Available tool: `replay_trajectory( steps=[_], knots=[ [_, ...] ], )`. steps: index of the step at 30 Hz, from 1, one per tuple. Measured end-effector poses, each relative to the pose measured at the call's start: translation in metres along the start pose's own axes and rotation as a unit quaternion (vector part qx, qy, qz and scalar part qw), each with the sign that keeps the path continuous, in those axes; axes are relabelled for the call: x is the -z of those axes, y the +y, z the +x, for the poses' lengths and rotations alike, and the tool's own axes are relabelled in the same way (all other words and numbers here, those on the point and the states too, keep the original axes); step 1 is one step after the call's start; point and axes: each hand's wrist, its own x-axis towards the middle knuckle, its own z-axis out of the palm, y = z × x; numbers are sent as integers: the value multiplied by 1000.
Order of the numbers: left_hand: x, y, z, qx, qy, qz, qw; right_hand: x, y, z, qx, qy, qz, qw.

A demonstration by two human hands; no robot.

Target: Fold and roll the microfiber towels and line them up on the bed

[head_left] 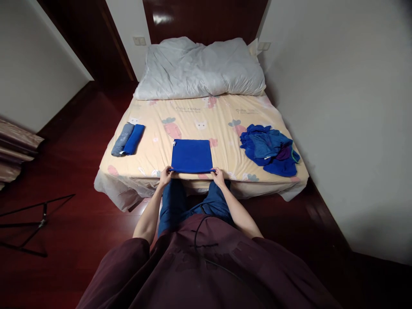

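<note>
A blue cloth (192, 155), folded to a flat rectangle, lies at the near edge of the bed, a small white tag at its far left corner. My left hand (165, 176) pinches its near left corner. At the near right corner my right hand (219, 177) grips the same edge between thumb and fingers. The near edge looks slightly turned up between both hands. To the left lie a grey rolled cloth (122, 139) with lettering and a blue rolled cloth (134, 140), side by side. On the right sits a crumpled pile of blue clothes (270, 149).
The bed has a cream sheet (189, 122) with carrot and rabbit prints. A pale quilt (202, 68) is bunched against the dark headboard (206, 19). A black metal stand (43, 219) is on the floor at left. A white wall (347, 107) runs along the right side.
</note>
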Motion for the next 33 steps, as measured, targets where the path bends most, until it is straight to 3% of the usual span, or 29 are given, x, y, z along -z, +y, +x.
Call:
replay_trajectory(
  steps=[14,23,33],
  knots=[
    [3,-6,-3,23,20,31,999,10,11,0,-15,23,-52,998],
    [-3,-7,0,53,63,71,994,4,7,10,-23,51,-119,991],
    [-7,-11,12,98,66,134,984,-5,7,25,-76,74,-215,971]
  ],
)
